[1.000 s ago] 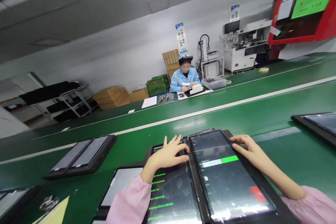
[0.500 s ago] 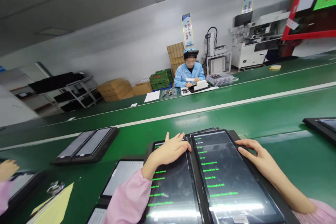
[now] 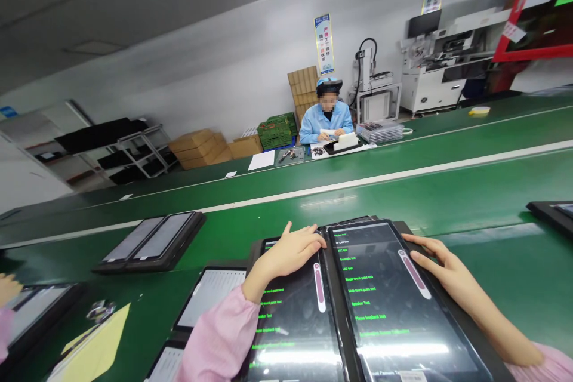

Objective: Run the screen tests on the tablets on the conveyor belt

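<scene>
Green bench [image 3: 483, 197] on my feed | left tablet [image 3: 298, 322], right tablet [image 3: 394, 313] abreast on black tray [image 3: 341, 310], long axes near-to-far | left hand [image 3: 289, 255] loosely spread over tray's far left; right hand [image 3: 441, 261] nearer right tablet, at tray's right edge, grip unclear

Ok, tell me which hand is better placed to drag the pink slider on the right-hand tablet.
Probably the right hand: it sits beside the right-hand tablet, near its pink slider. The left hand lies over the left-hand tablet, farther away.

green crates [image 3: 274, 132] and brown cardboard boxes [image 3: 197, 148] stand near a co-worker [image 3: 329, 123] in blue
</scene>
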`<state>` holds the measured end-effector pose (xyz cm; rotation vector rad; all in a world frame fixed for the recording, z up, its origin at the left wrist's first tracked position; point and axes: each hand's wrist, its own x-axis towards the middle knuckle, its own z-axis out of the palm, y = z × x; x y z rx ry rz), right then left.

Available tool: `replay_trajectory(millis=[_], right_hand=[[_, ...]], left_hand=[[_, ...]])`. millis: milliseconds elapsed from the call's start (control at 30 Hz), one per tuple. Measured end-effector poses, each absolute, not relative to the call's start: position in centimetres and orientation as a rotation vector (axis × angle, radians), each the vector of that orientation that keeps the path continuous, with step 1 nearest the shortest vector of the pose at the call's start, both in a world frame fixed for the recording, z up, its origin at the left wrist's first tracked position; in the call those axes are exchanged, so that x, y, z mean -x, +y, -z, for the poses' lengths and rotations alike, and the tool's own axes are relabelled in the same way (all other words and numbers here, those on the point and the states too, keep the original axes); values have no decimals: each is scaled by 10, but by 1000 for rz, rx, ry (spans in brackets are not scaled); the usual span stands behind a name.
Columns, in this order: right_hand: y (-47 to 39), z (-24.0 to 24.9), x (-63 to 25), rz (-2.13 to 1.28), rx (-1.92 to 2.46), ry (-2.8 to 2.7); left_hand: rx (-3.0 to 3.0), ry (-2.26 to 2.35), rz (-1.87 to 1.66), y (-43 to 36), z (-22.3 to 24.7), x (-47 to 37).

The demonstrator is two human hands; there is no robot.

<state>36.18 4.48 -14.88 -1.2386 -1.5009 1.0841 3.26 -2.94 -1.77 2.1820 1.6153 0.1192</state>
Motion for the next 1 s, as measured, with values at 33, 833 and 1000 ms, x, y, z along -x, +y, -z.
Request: replay_trajectory(millis=[33,833,1000], right_hand=[[45,149,-362,-1083,1234,-1503],[41,144,-357,-966,1254,-1527],[42,142,-357,-983,1240,-1573]], left_hand=[[-2190,1615,-120,-29,18,-31],[-2182,1576,-12,-30,14,-27],[-2205,1589,-21,-30,13,-29]])
